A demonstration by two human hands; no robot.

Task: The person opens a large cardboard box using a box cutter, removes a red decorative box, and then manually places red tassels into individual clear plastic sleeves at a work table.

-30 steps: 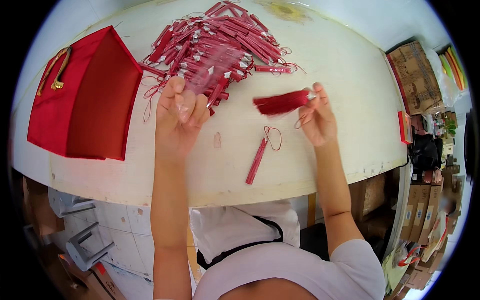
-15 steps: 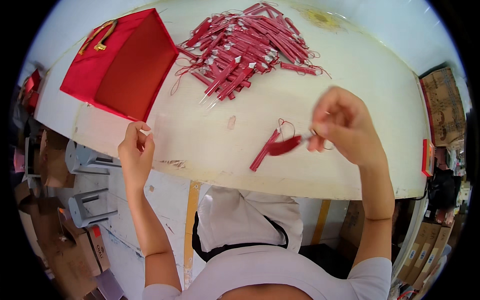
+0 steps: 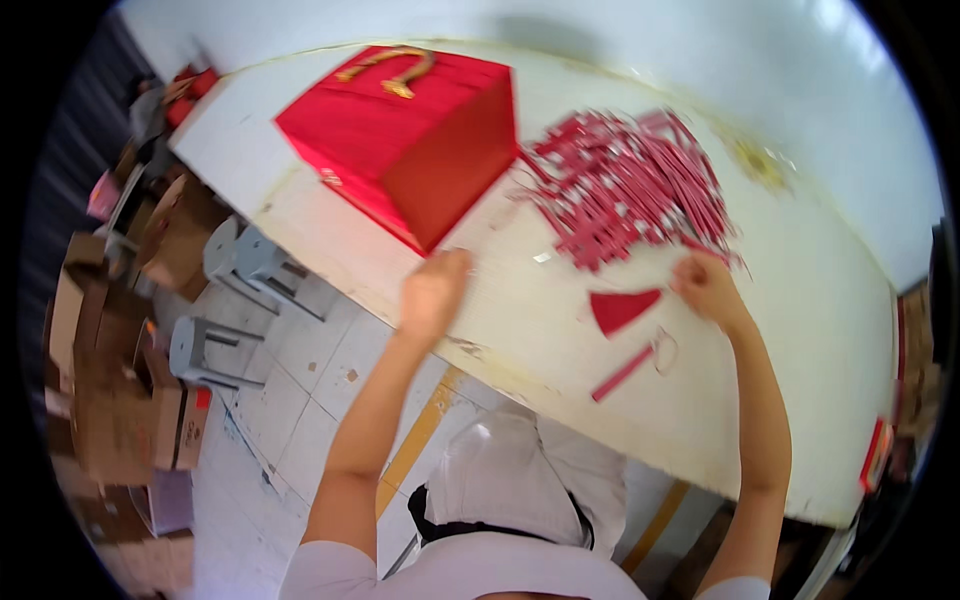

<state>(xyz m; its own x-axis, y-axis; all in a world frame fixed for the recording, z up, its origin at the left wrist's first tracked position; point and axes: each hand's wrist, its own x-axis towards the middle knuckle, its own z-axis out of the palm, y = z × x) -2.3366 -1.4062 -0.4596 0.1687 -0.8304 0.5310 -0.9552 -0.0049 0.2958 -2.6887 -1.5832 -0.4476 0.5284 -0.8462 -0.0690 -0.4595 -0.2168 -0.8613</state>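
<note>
Tassels (image 3: 630,185), red and slender, lie in a loose heap on the far right part of the white table (image 3: 800,330); most of their long axes run roughly from near-left to far-right, fanning outward. We note the red gift box (image 3: 410,150) with its gold handle to the left of the heap, just beside it.

Our right hand (image 3: 708,285) rests at the near edge of the heap, so the heap lies directly beyond and to the left of its fingers; this is the nearer hand by a clear margin. Motion blur prevents us from telling whether these fingers are closed on a strand or merely touching the pile.

Our left hand (image 3: 432,295) sits at the table's near edge, below the box's front corner and well apart from the heap. Its fingers appear curled inward; we cannot tell whether they hold anything.

Between the two hands, a spread red tassel (image 3: 620,308) lies flat just left of the right hand. A single packaged tassel (image 3: 622,372) with a cord loop lies nearer the table edge, its long axis running diagonally from near-left to far-right.
</note>
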